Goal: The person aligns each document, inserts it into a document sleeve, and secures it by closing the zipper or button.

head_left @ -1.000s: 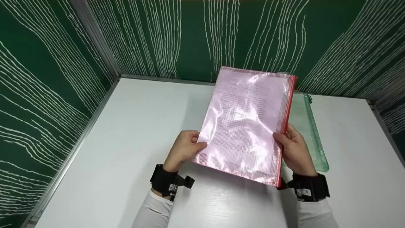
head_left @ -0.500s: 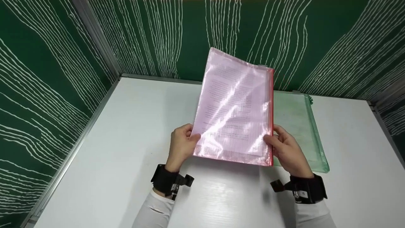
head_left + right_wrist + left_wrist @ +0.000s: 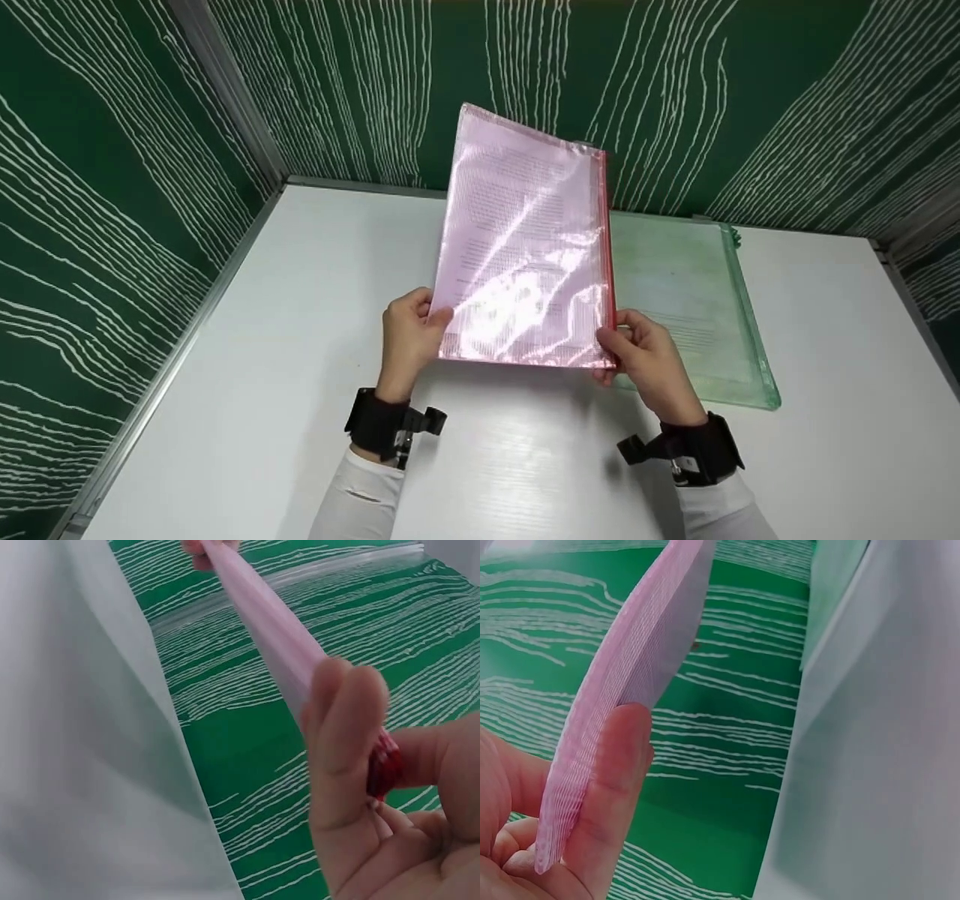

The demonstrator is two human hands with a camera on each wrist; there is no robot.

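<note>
A translucent pink zip document pouch (image 3: 525, 240) with a red zip edge on its right and printed paper inside is held up above the table, its top tilted away. My left hand (image 3: 409, 330) pinches its lower left edge, thumb on the front face. At the lower right corner my right hand (image 3: 649, 364) pinches the red edge, thumb in front. The left wrist view shows the pouch (image 3: 622, 675) edge-on between thumb and fingers. In the right wrist view, fingers (image 3: 349, 720) lie behind the pouch (image 3: 270, 622). Behind it on the table lies a green zip pouch (image 3: 686, 300), partly covered.
The white table (image 3: 247, 360) spreads beneath both hands. Green panels (image 3: 480, 75) with wavy white lines stand along the back and sides, with a metal frame post (image 3: 232, 82) at the left corner. Black camera straps (image 3: 697, 450) sit on both wrists.
Both hands have carried the pink pouch left and raised it somewhat, its top rising against the back panel. More of the green pouch shows now. Both grips have stayed on the pink pouch.
</note>
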